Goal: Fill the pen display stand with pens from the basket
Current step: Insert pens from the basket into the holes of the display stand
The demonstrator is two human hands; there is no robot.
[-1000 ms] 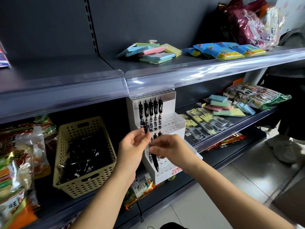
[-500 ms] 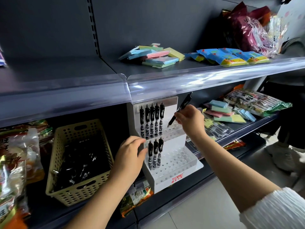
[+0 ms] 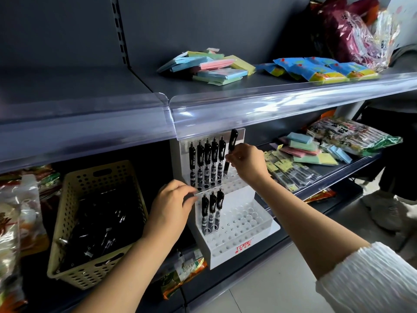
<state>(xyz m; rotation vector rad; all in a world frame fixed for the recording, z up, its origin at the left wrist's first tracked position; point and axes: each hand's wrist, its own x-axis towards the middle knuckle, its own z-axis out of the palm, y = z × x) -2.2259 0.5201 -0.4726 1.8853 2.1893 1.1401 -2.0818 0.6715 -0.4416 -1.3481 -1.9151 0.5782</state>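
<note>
A white tiered pen display stand [image 3: 239,224] sits on the lower shelf. Its top tier holds several black pens [image 3: 207,161], and its middle tier has three more pens [image 3: 212,208]. My right hand [image 3: 248,163] pinches a black pen [image 3: 232,141], held upright just right of the top row with its tip at the holes. At the stand's left edge my left hand [image 3: 169,206] curls its thumb and fingers on the tier step. A beige perforated basket [image 3: 94,170] left of the stand contains many loose black pens [image 3: 101,224].
A clear plastic shelf lip [image 3: 248,114] overhangs just above the stand. Sticky-note pads [image 3: 302,150] and refill packs [image 3: 291,172] lie to the right on the same shelf. Snack bags [image 3: 20,211] stand left of the basket. A person's shoe [image 3: 383,206] is on the floor at right.
My right hand lifted a pen from in front of the middle tier up to the top row, then tipped it from slanted to upright. My left hand settled onto the stand's left edge.
</note>
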